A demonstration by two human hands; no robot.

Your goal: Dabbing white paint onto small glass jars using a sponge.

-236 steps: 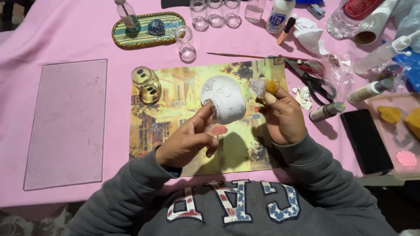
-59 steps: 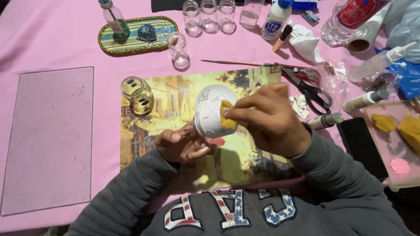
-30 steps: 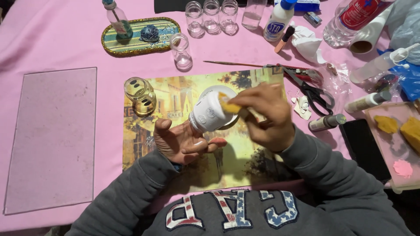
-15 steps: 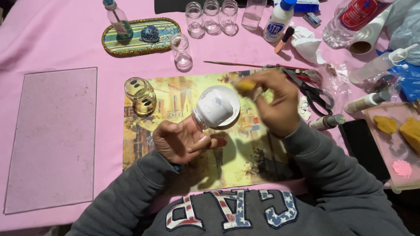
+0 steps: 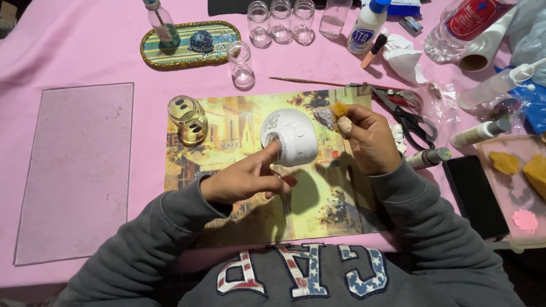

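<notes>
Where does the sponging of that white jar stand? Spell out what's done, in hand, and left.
Done: the white jar looks coated white all over the side that shows.
In hand: the left hand props the jar with a finger in its mouth; the right hand pinches a yellow sponge bit just off the jar.
Left: the clear glass jars at the far edge look untouched; the jar's far side is hidden.

Scissors [image 5: 406, 116] and glass jar [image 5: 187, 119] flank the bare placemat [image 5: 335, 199].

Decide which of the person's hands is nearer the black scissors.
Right. The right hand sits just beside the scissors; the left hand is across the white jar.
</notes>
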